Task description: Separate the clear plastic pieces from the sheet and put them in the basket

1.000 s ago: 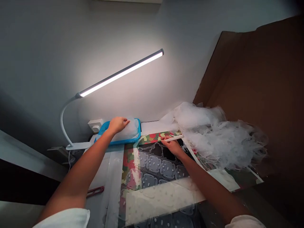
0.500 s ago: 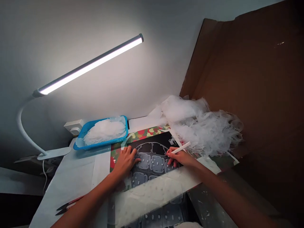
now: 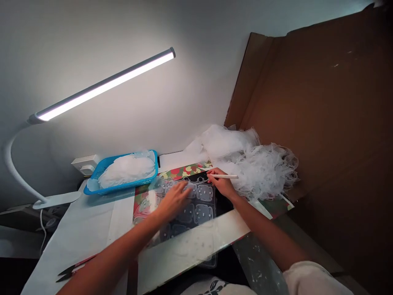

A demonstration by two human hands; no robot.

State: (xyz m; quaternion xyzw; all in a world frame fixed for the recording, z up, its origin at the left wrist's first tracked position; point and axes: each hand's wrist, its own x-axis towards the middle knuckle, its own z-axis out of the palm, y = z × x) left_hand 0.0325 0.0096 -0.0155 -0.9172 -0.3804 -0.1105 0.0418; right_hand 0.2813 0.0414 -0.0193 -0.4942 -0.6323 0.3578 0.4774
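Observation:
A clear plastic sheet of die-cut pieces (image 3: 196,205) lies on a dark, camouflage-edged mat (image 3: 178,172) in front of me. My left hand (image 3: 173,200) rests flat on the sheet with its fingers stretched out, slightly blurred. My right hand (image 3: 221,184) sits at the sheet's far right corner, pinching a thin white pen-like tool (image 3: 225,176) that points right. A glossy white strip (image 3: 187,250) crosses the sheet nearer to me.
A blue tray (image 3: 120,185) with white film pieces sits at the back left beside a wall socket (image 3: 84,164). A lit bar lamp (image 3: 104,86) reaches overhead. A heap of white plastic scrap (image 3: 254,164) and a brown cardboard wall (image 3: 322,114) stand right. Small snips (image 3: 72,270) lie at the near left.
My left hand left the blue tray and came down onto the sheet. The sheet has shifted toward the back, and my right hand moved with the tool to its far corner.

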